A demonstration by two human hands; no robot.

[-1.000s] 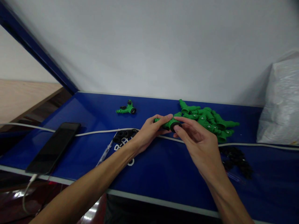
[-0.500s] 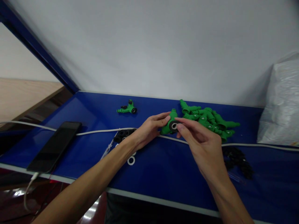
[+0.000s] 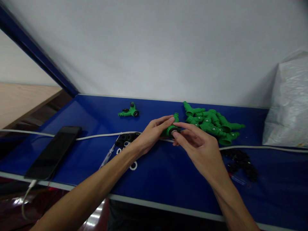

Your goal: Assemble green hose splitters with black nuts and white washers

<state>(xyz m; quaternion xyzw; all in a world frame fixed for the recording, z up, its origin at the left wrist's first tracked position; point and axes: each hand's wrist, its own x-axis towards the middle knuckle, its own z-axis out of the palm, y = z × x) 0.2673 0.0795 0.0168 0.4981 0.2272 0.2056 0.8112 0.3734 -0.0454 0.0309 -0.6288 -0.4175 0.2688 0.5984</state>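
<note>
My left hand point(image 3: 152, 134) is closed around a green plastic hose connector point(image 3: 176, 117), its thumb lying along the upper side. At the connector's near opening sits a black ring point(image 3: 171, 130), pinched by my right hand point(image 3: 202, 147) with the thumb at its face and the index finger above. Those fingers cover part of the ring, and how far it sits on the connector cannot be made out. Under my left wrist lie several black rings point(image 3: 124, 138) and white washers point(image 3: 133, 165), partly hidden by the forearm.
Several green connectors point(image 3: 211, 123) are piled at the back right, and one with black fittings point(image 3: 131, 110) lies at the back left. A phone point(image 3: 54, 152), a screwdriver point(image 3: 107, 158), a white cable point(image 3: 260, 148), small black parts point(image 3: 243, 163) and a plastic bag point(image 3: 286, 106) surround the hands.
The connector has tilted and shifted slightly left in my hands, so the ring's face shows less. My right thumb and index finger have moved left with it, the thumb now over the ring's middle.
</note>
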